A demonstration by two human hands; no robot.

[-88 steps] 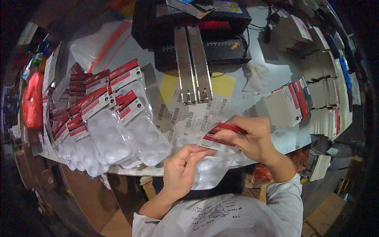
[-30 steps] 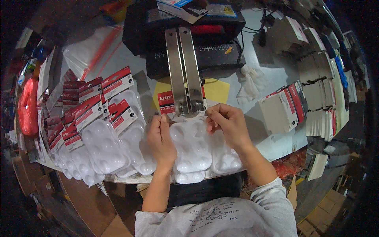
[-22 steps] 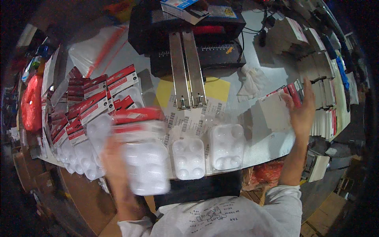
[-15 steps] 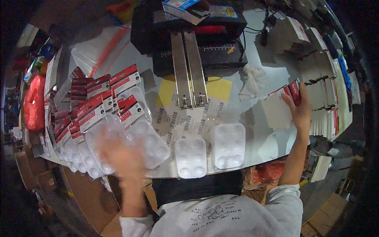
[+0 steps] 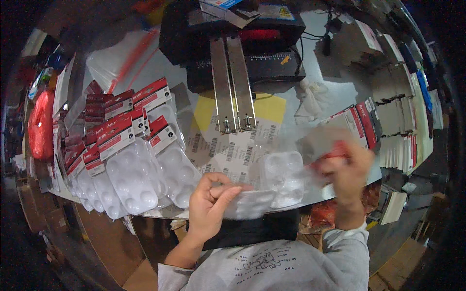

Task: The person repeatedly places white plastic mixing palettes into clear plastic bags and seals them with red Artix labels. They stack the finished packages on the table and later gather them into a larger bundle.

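Near the table's front edge my left hand (image 5: 208,206) pinches a white plastic paint palette (image 5: 250,203), tilted and blurred. My right hand (image 5: 352,169) is smeared by motion; a red-and-pale header card (image 5: 332,155) shows at its fingers. Between the hands a stack of white palettes (image 5: 282,177) with round wells lies on the table. Just behind my right hand rests a pile of red-and-white header cards (image 5: 361,119). On the left are several palettes in clear bags with red-and-white cards, such as one bagged palette (image 5: 132,177).
A black machine (image 5: 242,70) with two metal bars (image 5: 234,87) reaches over the table from the back. Barcode sheets (image 5: 233,155) lie below the bars on yellow paper (image 5: 272,107). Card stacks (image 5: 398,114) line the right side. A crumpled white cloth (image 5: 310,99) lies beside the machine.
My left hand has moved right from the bagged palettes and lifted the nearer white palette. My right hand has come leftward from the card pile with a card.
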